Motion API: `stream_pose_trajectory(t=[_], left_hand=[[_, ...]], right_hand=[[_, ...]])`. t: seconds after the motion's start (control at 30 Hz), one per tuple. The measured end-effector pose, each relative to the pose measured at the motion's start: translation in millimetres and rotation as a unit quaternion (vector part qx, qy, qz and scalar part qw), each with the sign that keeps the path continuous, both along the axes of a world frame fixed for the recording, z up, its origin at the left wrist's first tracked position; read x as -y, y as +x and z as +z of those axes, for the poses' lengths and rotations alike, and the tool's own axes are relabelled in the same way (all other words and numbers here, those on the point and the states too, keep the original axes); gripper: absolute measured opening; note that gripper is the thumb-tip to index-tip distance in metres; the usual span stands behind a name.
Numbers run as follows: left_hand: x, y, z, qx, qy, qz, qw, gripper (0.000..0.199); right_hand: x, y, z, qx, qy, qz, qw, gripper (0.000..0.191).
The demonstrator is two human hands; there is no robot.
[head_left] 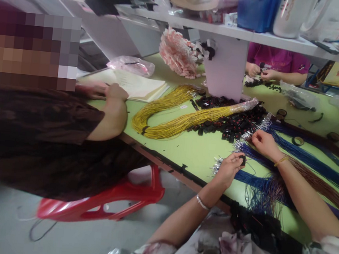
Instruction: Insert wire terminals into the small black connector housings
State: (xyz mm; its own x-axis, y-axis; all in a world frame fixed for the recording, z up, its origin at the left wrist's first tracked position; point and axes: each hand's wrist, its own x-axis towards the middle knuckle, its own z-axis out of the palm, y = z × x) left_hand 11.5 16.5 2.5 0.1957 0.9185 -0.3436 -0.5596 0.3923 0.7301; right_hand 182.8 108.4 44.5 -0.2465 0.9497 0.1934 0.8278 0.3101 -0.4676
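My left hand (229,168) pinches a small black connector (242,161) over the green table (191,153), beside the silver tips of a blue wire bundle (250,178). To its upper right, my right hand (264,144) has its fingers drawn together at the silver wire ends (246,137); what they hold, if anything, is too small to make out. A heap of black connectors (231,127) lies just beyond my hands. Brown wires (309,172) and more blue wires (307,154) run under and beside my right forearm.
A looped yellow wire bundle (163,130) lies left of the heap. A person leans over an open notebook (140,86) at the left, above a red stool (104,206). Across the table, a person in a purple shirt (278,59) works. A shelf (197,25) spans overhead.
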Motion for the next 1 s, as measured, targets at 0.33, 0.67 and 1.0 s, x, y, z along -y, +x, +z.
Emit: stream_pose_trajectory(t=[0.33,0.67,1.0], left_hand=[[-1.6,-1.7,-2.0,0.030,-0.001,-0.004,1.000,0.030],[-3.4,-3.6,-2.4,0.069,0.004,-0.018,0.997,0.024],[-3.4,-4.1,-0.3,0.069,0.003,-0.019,0.997,0.021]], right_hand=[[31.5,-18.8,22.0,-0.159,-0.052,0.066,0.984,0.011],[73.6,-16.0,-8.6,-0.167,-0.039,0.026,0.985,0.009],[80.0,-20.8,-6.6,-0.096,0.006,0.014,0.995,0.007]])
